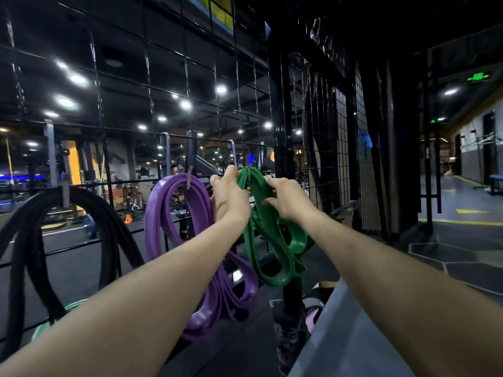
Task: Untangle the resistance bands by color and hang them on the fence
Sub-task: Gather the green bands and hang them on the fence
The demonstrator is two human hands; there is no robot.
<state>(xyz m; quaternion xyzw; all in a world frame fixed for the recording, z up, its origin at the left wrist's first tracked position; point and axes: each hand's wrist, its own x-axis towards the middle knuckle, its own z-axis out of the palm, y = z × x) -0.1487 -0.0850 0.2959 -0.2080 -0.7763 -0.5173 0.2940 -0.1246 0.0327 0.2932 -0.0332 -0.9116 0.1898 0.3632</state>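
Both hands are up at the fence (pixel 152 85), closed on the green bands (pixel 275 240). The left hand (pixel 230 194) grips the bundle's top just left of a small hook (pixel 248 172); the right hand (pixel 288 198) pinches the strands just right of it. The loops seem already draped over that hook, so the hold looks meant to seat them and keep the coils together while they settle. The rest of the green bundle hangs below the hook in loose, twisted loops.

Left of that hook, the purple bands (pixel 190 240) hang from their own hook (pixel 189 178), sorted by color and untouched. Further left, thick black ropes (pixel 32 240) droop from a bracket on the same fence.

The fence is a black wire grid bolted to a dark post (pixel 280 131). Behind the grid lies a dim gym with ceiling spotlights and machines. Right of the post a corridor runs under a green exit sign (pixel 478 76). The floor (pixel 462 240) is dark tile with yellow lines.
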